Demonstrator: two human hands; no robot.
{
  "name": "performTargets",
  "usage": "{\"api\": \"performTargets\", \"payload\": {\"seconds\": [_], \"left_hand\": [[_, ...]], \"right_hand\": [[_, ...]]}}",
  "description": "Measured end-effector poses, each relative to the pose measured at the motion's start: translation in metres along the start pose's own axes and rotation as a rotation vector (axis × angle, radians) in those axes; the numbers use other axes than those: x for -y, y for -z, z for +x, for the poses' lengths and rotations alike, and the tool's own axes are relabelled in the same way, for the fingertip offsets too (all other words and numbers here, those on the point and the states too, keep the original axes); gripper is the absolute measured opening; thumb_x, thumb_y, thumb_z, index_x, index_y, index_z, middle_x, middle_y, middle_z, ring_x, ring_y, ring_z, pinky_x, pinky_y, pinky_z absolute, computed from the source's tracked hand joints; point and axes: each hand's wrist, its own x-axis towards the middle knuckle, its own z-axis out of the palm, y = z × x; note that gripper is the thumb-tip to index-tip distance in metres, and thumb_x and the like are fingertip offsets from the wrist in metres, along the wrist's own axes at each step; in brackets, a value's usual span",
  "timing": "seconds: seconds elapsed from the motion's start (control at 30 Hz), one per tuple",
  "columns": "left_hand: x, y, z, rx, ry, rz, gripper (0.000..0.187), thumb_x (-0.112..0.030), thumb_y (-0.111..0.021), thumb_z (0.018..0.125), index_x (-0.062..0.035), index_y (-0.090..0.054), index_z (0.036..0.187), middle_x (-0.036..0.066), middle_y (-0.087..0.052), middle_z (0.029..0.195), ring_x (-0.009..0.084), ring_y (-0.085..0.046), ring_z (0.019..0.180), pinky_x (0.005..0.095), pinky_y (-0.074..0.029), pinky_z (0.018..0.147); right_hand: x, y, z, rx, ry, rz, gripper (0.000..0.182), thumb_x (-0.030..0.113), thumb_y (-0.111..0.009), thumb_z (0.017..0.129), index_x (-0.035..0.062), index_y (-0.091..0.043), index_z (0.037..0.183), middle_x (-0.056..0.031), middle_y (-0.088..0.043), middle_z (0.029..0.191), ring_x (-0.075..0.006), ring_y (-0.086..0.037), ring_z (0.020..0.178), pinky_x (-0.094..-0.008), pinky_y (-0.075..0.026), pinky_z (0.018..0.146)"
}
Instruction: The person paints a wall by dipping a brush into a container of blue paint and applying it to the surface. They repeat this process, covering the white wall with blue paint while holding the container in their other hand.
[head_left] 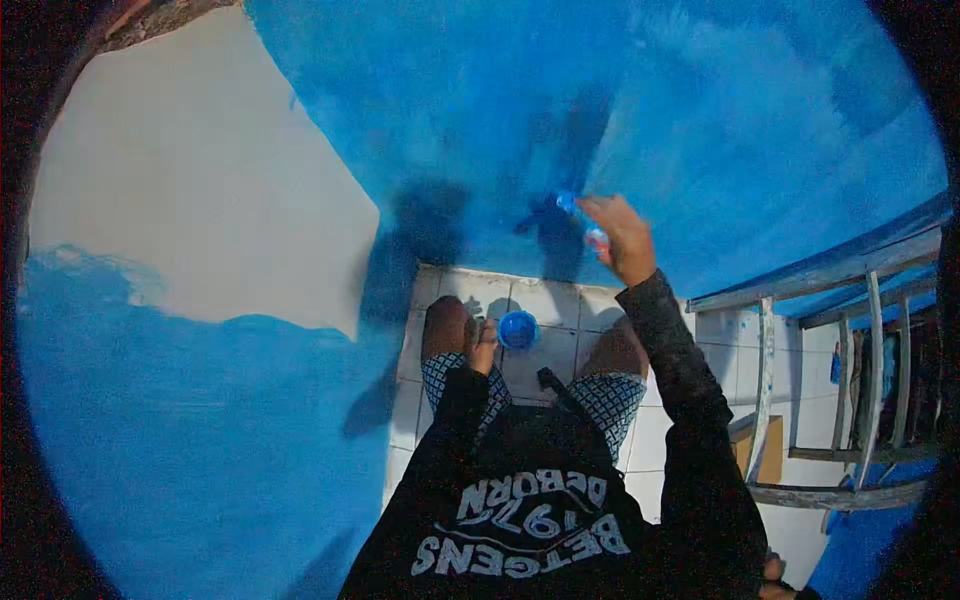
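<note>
Blue cup (518, 330) between the knees, above white floor tiles (560, 345); round mouth facing up, inside blue. Left hand (482, 345) at its left side, fingers closed on the wall near the rim, so the cup sits just right of the grip, mouth uncovered. Whether its base also rests on the tiles: cannot tell.

Right hand (622, 240) raised, well apart from the cup, further forward and to the right, before the blue wall (720, 130). Fingers extended leftward and slightly bent. Bright blue bit (566, 202) right at the fingertips; red-and-white piece (598, 240) under the palm. Both small and blurred; cannot tell whether they are one object, nor whether the fingers pinch it or only lie against it.

Around the hands: dark sleeves, black shirt (530, 460) with pale lettering, patterned shorts (610, 405), knees apart on either side of the cup. Dark shadows of the person fall on the wall ahead.

Further out: wall to the left blue below, with a pale patch (200, 180) above, its lower edge wavy. Wooden ladder (765, 390) to the right, brown board (768, 450) behind its rungs.
</note>
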Motion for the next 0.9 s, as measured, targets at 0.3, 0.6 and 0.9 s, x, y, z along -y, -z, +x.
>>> {"api": "performTargets", "payload": {"seconds": [0.3, 0.6, 0.9], "left_hand": [[-0.005, 0.008, 0.006, 0.085, 0.117, -0.161, 0.066, -0.059, -0.054, 0.097, -0.0017, -0.057, 0.131, 0.012, -0.061, 0.116, 0.0218, -0.061, 0.097, 0.0352, -0.051, 0.087], [-0.005, 0.003, 0.006, 0.031, 0.155, -0.211, 0.062, -0.052, -0.055, 0.099, -0.0039, -0.052, 0.138, 0.013, -0.059, 0.124, 0.0299, -0.058, 0.112, 0.0392, -0.049, 0.092], [0.064, 0.026, 0.026, 0.125, -0.207, -0.157, 0.055, -0.038, -0.055, 0.100, -0.0064, -0.045, 0.144, 0.011, -0.055, 0.135, 0.0231, -0.059, 0.113, 0.0347, -0.051, 0.088]], "right_hand": [[0.033, 0.132, 0.107, -0.403, 0.296, -0.241, 0.037, 0.016, -0.073, 0.082, 0.0081, -0.070, 0.118, -0.0129, -0.070, 0.110, -0.0331, -0.067, 0.097, -0.0416, -0.054, 0.084], [0.047, 0.065, 0.050, -0.261, 0.115, 0.154, 0.028, -0.001, -0.073, 0.078, 0.0026, -0.071, 0.105, -0.0140, -0.071, 0.105, -0.0317, -0.066, 0.092, -0.0396, -0.055, 0.074], [-0.005, -0.107, -0.052, 0.240, 0.001, -0.063, 0.051, 0.010, -0.070, 0.077, 0.0099, -0.059, 0.127, -0.0125, -0.065, 0.112, -0.0352, -0.064, 0.104, -0.0452, -0.056, 0.073]]}}
